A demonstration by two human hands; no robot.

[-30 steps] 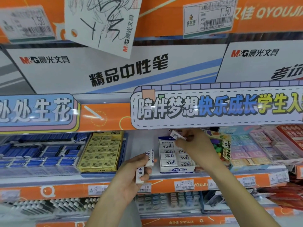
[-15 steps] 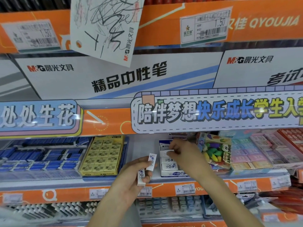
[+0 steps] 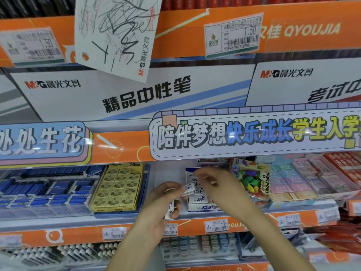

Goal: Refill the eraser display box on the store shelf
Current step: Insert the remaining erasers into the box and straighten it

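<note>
Her left hand (image 3: 162, 204) pinched two small white paper-sleeved erasers (image 3: 188, 189); the empty, blurred right hand (image 3: 216, 184) reaching over might knock one loose.

The orange-edged shelf (image 3: 82, 218) carries a white eraser display box (image 3: 203, 207), a yellow box (image 3: 117, 187) and, seemingly, blue packs (image 3: 45, 190).

Above our hands the banner strip (image 3: 254, 132) overhangs the shelf, leaving only a low slot to reach through. Left of our left hand (image 3: 162, 204) a bare strip of shelf floor (image 3: 166, 175) lies open before the yellow box (image 3: 119, 186). Right of our right hand (image 3: 220, 188), the toy eraser pack (image 3: 252, 177) stands close beside the eraser display box (image 3: 203, 206).
</note>
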